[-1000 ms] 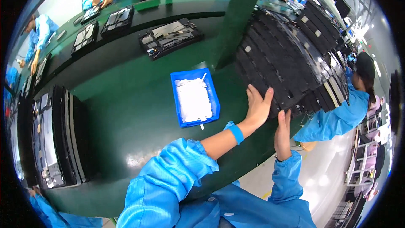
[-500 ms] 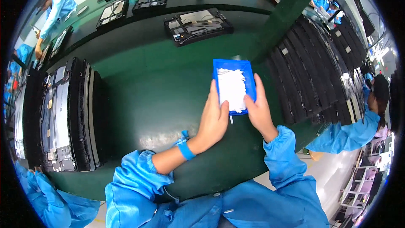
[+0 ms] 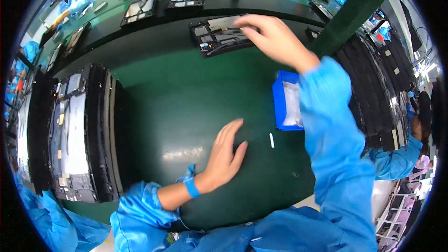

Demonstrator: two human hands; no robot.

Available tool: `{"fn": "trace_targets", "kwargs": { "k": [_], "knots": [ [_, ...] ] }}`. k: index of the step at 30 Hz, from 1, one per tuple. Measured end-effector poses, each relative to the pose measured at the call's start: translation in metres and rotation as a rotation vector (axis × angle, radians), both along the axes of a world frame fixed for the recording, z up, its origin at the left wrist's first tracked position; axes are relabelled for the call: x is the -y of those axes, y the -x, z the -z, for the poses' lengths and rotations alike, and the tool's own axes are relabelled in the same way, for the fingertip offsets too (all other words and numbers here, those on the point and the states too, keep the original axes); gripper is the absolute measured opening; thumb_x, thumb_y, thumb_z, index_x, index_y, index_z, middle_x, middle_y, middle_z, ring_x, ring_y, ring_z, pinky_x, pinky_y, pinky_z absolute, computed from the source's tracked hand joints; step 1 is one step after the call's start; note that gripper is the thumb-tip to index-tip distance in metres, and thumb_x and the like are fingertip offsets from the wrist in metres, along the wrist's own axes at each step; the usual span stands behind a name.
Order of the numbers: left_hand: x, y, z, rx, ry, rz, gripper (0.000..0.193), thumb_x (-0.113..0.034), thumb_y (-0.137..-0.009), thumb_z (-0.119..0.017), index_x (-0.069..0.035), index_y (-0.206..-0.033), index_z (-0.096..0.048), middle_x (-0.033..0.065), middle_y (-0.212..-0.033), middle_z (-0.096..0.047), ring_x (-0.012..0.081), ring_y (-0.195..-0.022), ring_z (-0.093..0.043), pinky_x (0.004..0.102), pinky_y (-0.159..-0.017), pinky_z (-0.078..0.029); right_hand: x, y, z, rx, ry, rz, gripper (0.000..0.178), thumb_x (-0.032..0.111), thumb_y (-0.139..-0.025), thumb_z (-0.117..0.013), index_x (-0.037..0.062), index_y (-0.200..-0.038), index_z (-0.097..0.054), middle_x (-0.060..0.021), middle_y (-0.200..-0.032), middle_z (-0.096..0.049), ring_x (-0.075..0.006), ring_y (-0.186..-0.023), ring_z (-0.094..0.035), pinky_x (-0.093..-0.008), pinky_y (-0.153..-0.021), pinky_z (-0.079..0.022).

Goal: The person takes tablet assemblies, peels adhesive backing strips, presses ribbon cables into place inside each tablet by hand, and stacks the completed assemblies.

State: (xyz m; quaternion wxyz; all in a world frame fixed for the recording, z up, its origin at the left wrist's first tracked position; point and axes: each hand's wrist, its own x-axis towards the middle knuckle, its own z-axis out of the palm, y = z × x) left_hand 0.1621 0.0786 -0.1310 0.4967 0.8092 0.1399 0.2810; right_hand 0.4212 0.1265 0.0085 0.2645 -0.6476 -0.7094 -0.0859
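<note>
My left hand (image 3: 224,156) hovers low over the green bench (image 3: 196,107), empty, its thumb apart from the fingers. A blue band circles that wrist. My right hand (image 3: 277,42) reaches to the far side, over the right end of a flat opened electronic device in a black tray (image 3: 221,37). Its fingers are stretched and the thumb apart; whether they touch the device cannot be made out. Under my right forearm stands a blue open box (image 3: 280,100) with white paper-like pieces (image 3: 292,105) in it, partly hidden by the sleeve. One small white strip (image 3: 272,140) lies beside the box.
Stacked black trays with devices (image 3: 81,135) stand at the left, and more black trays (image 3: 368,84) at the right. Other devices (image 3: 140,10) lie along the far strip. A green post (image 3: 350,14) rises at the back right. People in blue work around the bench.
Both hands have let go of the blue box, which now stands further right. My right hand has moved away to the device. The left has drawn back nearer to me.
</note>
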Motion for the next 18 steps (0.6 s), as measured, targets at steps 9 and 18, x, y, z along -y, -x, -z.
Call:
{"fn": "trace_targets", "kwargs": {
  "k": [9,18],
  "knots": [
    [-0.006,0.014,0.018,0.117,-0.464,0.399,0.030,-0.009,-0.079,-0.061,-0.003,-0.108,-0.062,0.0109,-0.106,-0.060,0.0281,-0.102,-0.056,0.0385,-0.086,-0.045,-0.217,-0.141,0.092,0.020,0.600,0.145,0.045,0.028,-0.079,-0.061,0.0018,-0.115,-0.063,-0.0193,-0.112,-0.064,-0.0342,-0.105,-0.060,-0.0430,-0.090,-0.047],
    [-0.015,0.025,0.012,0.077,-0.330,0.312,0.025,-0.008,-0.080,-0.063,-0.003,-0.104,-0.064,0.0092,-0.103,-0.058,0.0265,-0.099,-0.055,0.0377,-0.087,-0.044,-0.212,-0.097,0.071,-0.235,1.161,0.140,0.048,0.046,-0.079,-0.071,0.0023,-0.098,-0.069,-0.0036,-0.079,-0.066,-0.0130,-0.075,-0.059,-0.0294,-0.067,-0.044]
  ]
}}
